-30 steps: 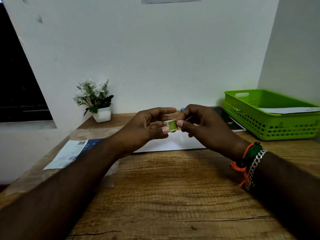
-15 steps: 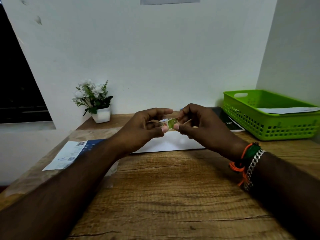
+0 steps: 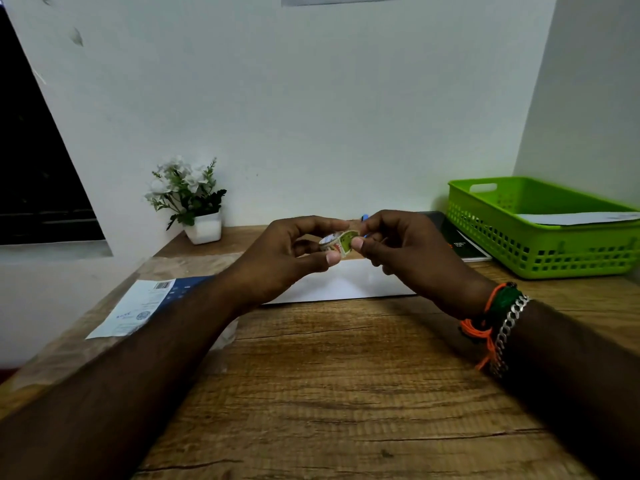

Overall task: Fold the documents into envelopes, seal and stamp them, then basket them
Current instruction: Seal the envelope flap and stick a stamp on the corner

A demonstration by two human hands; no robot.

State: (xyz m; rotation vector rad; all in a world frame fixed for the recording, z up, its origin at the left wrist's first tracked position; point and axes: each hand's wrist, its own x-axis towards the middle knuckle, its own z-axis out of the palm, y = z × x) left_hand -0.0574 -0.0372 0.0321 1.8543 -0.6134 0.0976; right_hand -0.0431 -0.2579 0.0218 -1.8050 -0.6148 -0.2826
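A small roll of stamps (image 3: 338,243), white with a green printed stamp at its free end, is held in the air between both hands. My left hand (image 3: 291,258) pinches the roll between thumb and fingers. My right hand (image 3: 401,247) grips the green end with thumb and forefinger. Under the hands a white envelope (image 3: 349,282) lies flat on the wooden table (image 3: 346,393). A green plastic basket (image 3: 540,237) stands at the right and holds a white envelope (image 3: 575,218).
A white pot of artificial flowers (image 3: 194,206) stands at the back left by the wall. A blue and white packet (image 3: 145,303) lies on clear plastic at the left. A dark booklet (image 3: 464,244) lies beside the basket. A blue pen tip (image 3: 364,217) shows behind my right hand.
The roll has turned slightly between my fingers, and the green stamp end now lifts away from the roll toward my right hand. Both hands stay at the same place.
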